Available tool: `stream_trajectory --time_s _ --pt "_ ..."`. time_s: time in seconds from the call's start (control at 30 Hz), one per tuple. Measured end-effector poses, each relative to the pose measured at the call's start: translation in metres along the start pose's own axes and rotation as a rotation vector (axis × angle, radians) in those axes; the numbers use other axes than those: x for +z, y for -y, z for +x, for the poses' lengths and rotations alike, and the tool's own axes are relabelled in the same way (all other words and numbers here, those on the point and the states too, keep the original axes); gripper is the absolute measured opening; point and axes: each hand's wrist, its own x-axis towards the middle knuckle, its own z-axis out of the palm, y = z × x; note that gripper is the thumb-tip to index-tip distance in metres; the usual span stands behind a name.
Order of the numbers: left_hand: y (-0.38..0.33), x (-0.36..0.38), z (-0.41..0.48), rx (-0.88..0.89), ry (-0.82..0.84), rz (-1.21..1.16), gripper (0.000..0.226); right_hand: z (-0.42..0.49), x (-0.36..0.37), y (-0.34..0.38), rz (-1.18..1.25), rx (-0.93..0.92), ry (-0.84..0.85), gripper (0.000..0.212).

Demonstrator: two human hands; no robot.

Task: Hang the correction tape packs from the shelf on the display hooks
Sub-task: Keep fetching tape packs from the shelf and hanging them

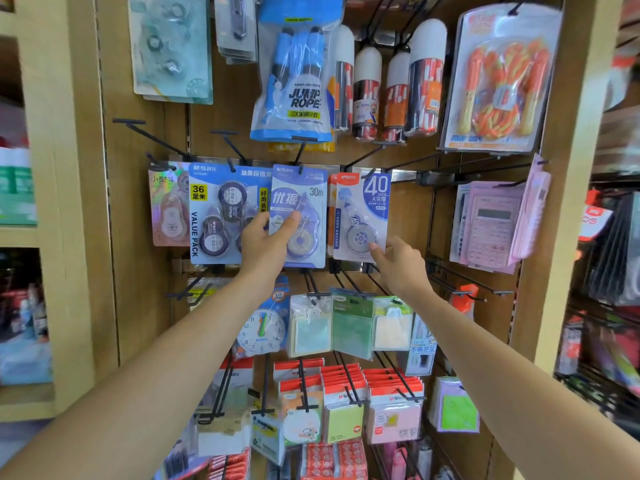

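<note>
Forearms (166, 375) up at a crammed row, packs edge to edge; left hand (265, 239) grips 30m pack (304, 202), right hand (400, 263) touches 40 pack (362, 216) at the corner, pinch unclear.

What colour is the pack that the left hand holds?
Pale lilac-blue; the head view shows the pack best.

I see a lilac-blue 30m correction tape pack (299, 216); at its three o'clock, a white 40 correction tape pack (362, 216), blue-cornered, red-topped.
</note>
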Motion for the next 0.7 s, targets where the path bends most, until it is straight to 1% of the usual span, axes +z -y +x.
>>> stream_trajectory --time_s 0.07,0.13,0.27,0.3,0.37,0.43,0.47,0.53,0.6,0.7 --pt "0.001 -0.002 -0.001 -0.006 -0.050 0.044 0.030 0.000 0.000 0.000 0.001 0.003 0.010 0.045" --pt "0.003 -0.005 -0.003 0.080 -0.103 0.172 0.036 0.000 0.001 0.001 0.001 0.007 0.013 0.045" --pt "0.011 -0.007 -0.020 0.484 -0.256 0.552 0.045 0.000 0.001 0.000 0.009 0.005 0.004 0.043" --pt "0.012 -0.007 -0.023 0.583 -0.271 0.644 0.046 0.000 0.001 0.000 0.008 0.001 0.004 0.042" --pt "0.011 -0.007 -0.021 0.772 -0.212 0.831 0.045 -0.001 0.001 0.000 0.017 -0.008 0.001 0.042" --pt "0.010 -0.005 -0.011 0.885 -0.071 1.077 0.053 0.000 0.002 0.000 0.023 -0.009 -0.006 0.041" --pt "0.010 -0.004 -0.004 0.909 -0.002 1.196 0.059 -0.001 0.002 0.000 0.023 -0.010 -0.010 0.041" --pt "0.010 -0.002 0.011 0.877 0.096 1.370 0.071 -0.001 0.002 -0.002 0.035 -0.007 -0.013 0.040" --pt "0.012 -0.002 0.022 0.826 0.126 1.496 0.077 0.000 0.002 -0.003 0.048 0.005 -0.009 0.039" --pt "0.013 0.000 0.034 0.798 0.161 1.624 0.079 0.001 0.003 -0.005 0.050 0.004 -0.016 0.038"
